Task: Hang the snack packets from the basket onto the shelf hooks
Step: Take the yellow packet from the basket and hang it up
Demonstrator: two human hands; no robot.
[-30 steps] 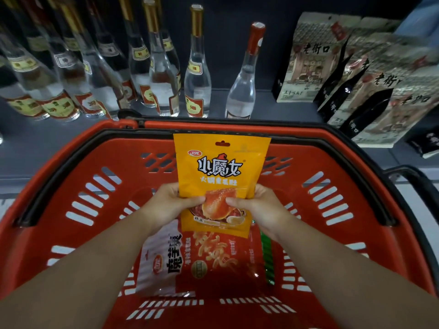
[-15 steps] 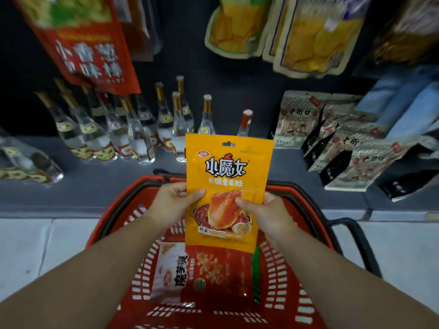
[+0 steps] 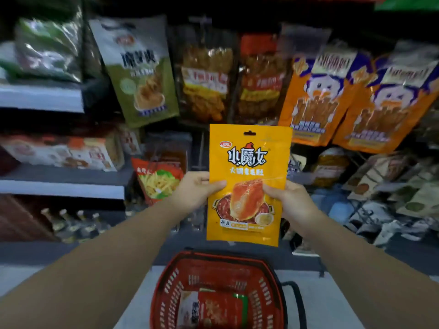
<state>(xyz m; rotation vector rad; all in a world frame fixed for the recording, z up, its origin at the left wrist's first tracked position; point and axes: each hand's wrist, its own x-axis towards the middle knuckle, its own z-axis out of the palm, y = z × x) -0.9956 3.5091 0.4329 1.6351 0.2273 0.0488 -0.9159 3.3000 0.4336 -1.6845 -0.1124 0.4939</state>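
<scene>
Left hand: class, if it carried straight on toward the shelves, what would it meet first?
Probably the red fries packet hanging just beyond the left hand, though depth is unclear. Both hands grip the yellow packet.

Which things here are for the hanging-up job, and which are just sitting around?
For the job:
yellow packet, held by left hand and right hand
red basket
red packet inside it

Just sitting around:
bottles
green packet
orange duck packets
</scene>
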